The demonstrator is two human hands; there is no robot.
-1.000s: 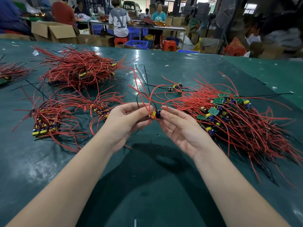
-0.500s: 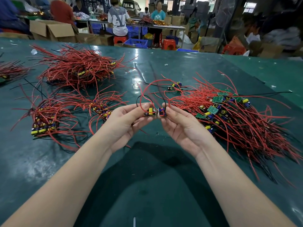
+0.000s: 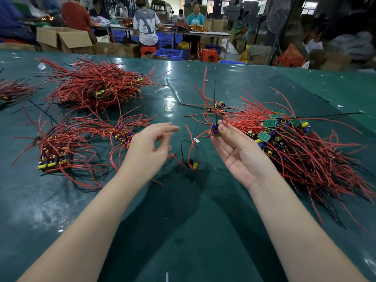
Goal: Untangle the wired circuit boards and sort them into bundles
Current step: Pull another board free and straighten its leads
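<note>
Right hand (image 3: 236, 151) pinches a small wired board (image 3: 215, 128) at frame center; left hand (image 3: 149, 148) hovers with its grip apart, empty, above the green bench (image 3: 183, 210).

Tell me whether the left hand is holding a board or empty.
Empty. The left hand hangs open with fingers spread over the table; one wired board lies loose beside it.

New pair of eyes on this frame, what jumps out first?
The big tangled pile of red-wired green boards at right, and tidier bundles at left on the green table. In the middle, the right hand pinches one board, wires standing up; the left hand is open, a loose board lying between them.
</note>
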